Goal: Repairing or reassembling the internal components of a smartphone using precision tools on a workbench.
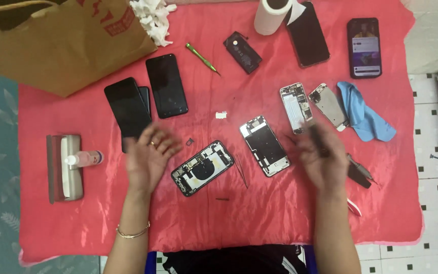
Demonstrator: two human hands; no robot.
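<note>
2 hands hover over opened phones on a red cloth.

the left hand (150,155) is spread loose, palm up, holding nothing, just beside the opened phone body (202,168) and near the stacked dark phones (128,108). the right hand (321,157) is blurred; it seems to pinch a thin dark tool (318,139), though i cannot tell for sure. bare red cloth (259,213) lies open toward the near edge. a brown paper bag (62,43) with red print sits at the far left corner, a white roll (271,15) at the far edge.

Left hand (149,155) open, fingers spread; right hand (320,157) blurred.
</note>
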